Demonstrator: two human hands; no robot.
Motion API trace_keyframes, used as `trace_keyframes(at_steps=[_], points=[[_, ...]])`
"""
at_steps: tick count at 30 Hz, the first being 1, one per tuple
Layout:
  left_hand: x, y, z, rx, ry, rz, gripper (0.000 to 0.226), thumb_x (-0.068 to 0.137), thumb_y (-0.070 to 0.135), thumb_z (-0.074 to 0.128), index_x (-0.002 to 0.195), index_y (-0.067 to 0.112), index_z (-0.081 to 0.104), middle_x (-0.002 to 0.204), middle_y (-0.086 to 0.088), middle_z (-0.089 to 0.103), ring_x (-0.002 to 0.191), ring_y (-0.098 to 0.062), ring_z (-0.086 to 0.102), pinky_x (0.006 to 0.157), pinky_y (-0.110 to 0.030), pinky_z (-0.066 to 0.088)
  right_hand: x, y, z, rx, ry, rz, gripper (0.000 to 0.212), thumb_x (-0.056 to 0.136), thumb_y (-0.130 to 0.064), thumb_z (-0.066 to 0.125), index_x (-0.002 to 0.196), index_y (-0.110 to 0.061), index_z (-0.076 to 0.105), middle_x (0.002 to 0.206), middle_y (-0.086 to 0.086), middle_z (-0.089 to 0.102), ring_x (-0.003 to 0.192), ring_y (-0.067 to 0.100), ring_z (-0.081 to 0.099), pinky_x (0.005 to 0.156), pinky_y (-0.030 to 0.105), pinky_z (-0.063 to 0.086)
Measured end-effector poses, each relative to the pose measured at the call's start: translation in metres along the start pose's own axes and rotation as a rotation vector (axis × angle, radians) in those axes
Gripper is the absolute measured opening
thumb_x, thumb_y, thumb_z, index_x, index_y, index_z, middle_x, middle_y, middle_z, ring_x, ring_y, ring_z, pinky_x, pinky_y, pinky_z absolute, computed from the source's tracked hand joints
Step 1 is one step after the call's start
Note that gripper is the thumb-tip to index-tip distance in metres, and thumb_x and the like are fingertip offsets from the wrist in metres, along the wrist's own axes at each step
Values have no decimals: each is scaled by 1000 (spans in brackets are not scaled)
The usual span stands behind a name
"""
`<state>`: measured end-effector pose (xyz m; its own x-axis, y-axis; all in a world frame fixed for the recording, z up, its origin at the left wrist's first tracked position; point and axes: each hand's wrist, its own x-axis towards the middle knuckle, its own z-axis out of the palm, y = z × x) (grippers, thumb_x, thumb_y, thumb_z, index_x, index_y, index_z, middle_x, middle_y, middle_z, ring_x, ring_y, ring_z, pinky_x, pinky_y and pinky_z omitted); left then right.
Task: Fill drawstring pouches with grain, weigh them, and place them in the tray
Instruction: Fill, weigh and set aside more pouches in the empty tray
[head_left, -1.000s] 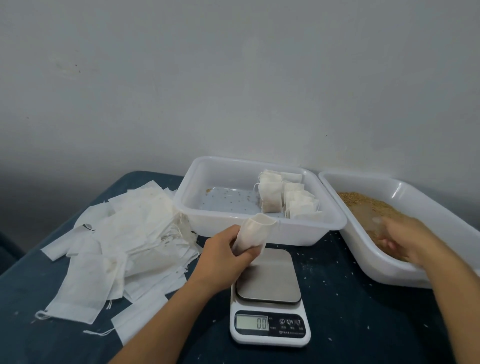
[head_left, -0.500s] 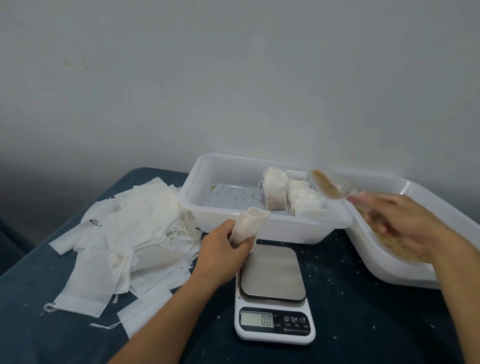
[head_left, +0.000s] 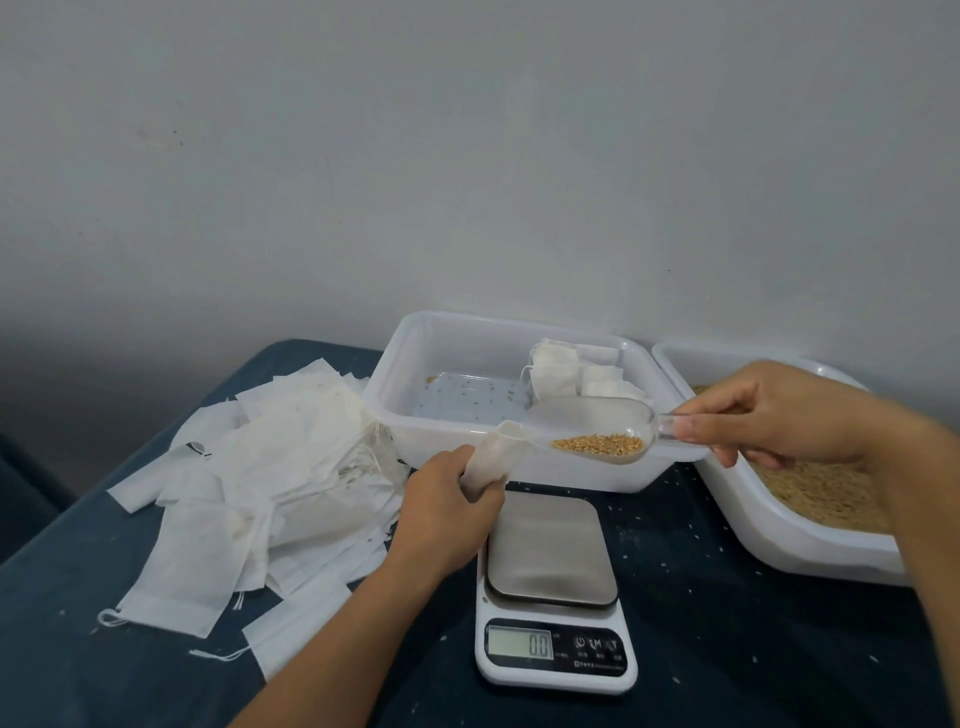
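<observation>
Pouch (head_left: 491, 460), thin white fabric, gripped by left hand (head_left: 447, 512); right-hand fingers (head_left: 727, 423) pinch clear plastic scoop (head_left: 597, 431) w/ grain (head_left: 597, 443).

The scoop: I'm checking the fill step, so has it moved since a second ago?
Yes. The scoop has come left out of the grain tub to the pouch above the scale.

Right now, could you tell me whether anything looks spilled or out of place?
Yes: loose grains dot the dark tablecloth around the kitchen scale and the floor of the tray. The empty pouches lie in an untidy heap.
</observation>
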<state>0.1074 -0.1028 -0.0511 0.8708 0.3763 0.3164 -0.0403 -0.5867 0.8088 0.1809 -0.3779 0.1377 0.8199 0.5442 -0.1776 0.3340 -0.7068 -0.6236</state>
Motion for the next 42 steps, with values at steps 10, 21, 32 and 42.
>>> trace_keyframes(at_steps=[10,21,32,42], points=[[-1,3,-2,-40,-2,54,22,91,27,69,73,19,58,72,3,59,69,-11,54,59,-17,42,4,-34,-10,-119,-51,15,40,67,-70,72,98,-46,81,67,-1,68,46,11,46,46,22,40],[-1,5,-2,-59,-15,37,20,91,28,69,75,19,59,68,-1,59,60,-6,47,56,-18,40,1,-46,-15,-191,-29,41,38,65,-74,71,94,-50,80,66,-3,68,45,9,47,47,16,41],[-2,6,-2,-94,-21,13,22,91,28,69,73,22,58,69,1,58,58,-5,46,55,-17,40,-7,-52,-15,-215,-24,53,39,63,-75,69,92,-51,79,65,-3,68,44,10,45,47,18,40],[-2,7,-2,-105,-19,27,22,92,28,69,73,23,59,68,0,58,57,-5,46,56,-16,40,-7,-54,-14,-205,-16,49,42,60,-75,69,93,-52,79,64,-2,68,44,10,44,46,18,40]])
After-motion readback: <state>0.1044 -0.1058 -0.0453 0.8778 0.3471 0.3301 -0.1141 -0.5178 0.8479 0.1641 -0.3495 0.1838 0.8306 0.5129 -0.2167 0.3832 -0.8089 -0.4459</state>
